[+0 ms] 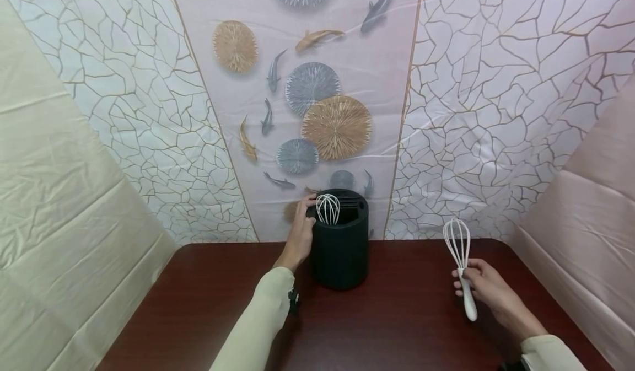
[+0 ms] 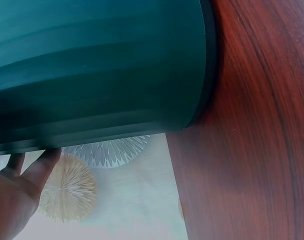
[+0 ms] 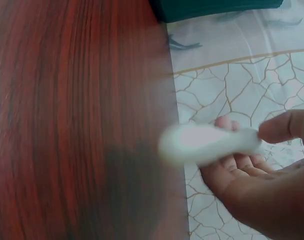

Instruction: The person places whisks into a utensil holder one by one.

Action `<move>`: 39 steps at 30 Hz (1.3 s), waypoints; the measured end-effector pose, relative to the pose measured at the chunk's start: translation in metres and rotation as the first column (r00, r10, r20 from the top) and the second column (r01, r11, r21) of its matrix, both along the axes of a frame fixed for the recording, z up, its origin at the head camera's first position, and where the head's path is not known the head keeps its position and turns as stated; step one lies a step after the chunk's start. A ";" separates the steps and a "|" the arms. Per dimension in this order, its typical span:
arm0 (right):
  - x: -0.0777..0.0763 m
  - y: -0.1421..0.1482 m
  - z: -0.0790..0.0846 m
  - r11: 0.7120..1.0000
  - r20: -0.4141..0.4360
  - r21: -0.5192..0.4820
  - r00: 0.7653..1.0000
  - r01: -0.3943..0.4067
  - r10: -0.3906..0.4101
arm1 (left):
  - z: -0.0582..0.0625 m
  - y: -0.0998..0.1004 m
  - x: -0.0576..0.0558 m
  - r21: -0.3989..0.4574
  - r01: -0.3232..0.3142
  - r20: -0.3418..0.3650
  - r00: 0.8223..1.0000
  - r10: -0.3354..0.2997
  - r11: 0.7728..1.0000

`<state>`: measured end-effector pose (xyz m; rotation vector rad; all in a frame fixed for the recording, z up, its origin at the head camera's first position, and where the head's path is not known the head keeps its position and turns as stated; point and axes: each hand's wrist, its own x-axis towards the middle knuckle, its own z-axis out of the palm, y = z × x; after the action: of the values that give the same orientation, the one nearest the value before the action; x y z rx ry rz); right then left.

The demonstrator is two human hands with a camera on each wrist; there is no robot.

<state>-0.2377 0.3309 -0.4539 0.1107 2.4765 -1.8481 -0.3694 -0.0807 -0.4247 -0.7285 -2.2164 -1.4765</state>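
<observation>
A dark green utensil holder (image 1: 339, 258) stands upright near the back edge of the table. Inside it, the wire loops of a white whisk (image 1: 328, 209) rise above the rim at the left. My left hand (image 1: 300, 227) grips the holder's left side at the rim; in the left wrist view, fingers (image 2: 41, 170) touch its wall. On the right, my right hand (image 1: 488, 289) holds a second white whisk (image 1: 468, 299) by the upper handle, between thumb and fingers. Its loops point up and away. The right wrist view shows that handle's blurred end (image 3: 197, 144).
The reddish-brown wooden table (image 1: 387, 321) reaches back to a patterned cloth backdrop (image 1: 446, 128). Pale cloth walls (image 1: 59, 205) slope up on both sides. A slotted divider (image 1: 351, 203) lies inside the holder's top at the back right.
</observation>
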 end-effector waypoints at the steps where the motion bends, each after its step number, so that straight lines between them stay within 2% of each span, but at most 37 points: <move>1: -0.001 -0.002 0.000 1.000 -0.007 -0.019 1.000 0.009 -0.009 | 0.000 0.000 0.000 -0.002 -0.003 0.003 1.000 0.003 1.000; 7: -0.005 -0.013 0.002 0.998 -0.032 -0.059 0.999 0.031 -0.033 | 0.001 0.001 0.001 -0.021 -0.004 0.028 1.000 0.005 1.000; 11: -0.007 -0.020 0.005 0.999 -0.041 -0.049 0.999 0.012 -0.014 | 0.000 0.001 0.002 -0.034 -0.013 0.025 1.000 0.014 0.999; 17: -0.012 -0.031 0.012 0.998 -0.101 -0.062 0.995 -0.002 -0.004 | 0.001 0.000 0.000 -0.034 -0.017 0.018 1.000 0.017 0.999; 29: -0.019 -0.051 0.034 0.994 -0.183 -0.099 0.983 -0.037 0.018 | -0.001 -0.001 0.002 -0.019 -0.018 0.021 1.000 0.018 1.000; 34: -0.017 -0.058 0.044 0.997 -0.228 -0.071 0.974 -0.027 0.011 | 0.000 0.000 0.002 -0.023 -0.013 0.023 1.000 0.014 1.000; 39: -0.017 -0.067 0.057 0.998 -0.261 0.058 0.965 0.021 -0.005 | 0.001 -0.001 0.002 -0.011 -0.006 0.032 0.999 0.006 1.000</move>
<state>-0.2543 0.2635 -0.3970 -0.1234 2.7089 -1.9048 -0.3672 -0.0820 -0.4237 -0.7056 -2.2502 -1.4843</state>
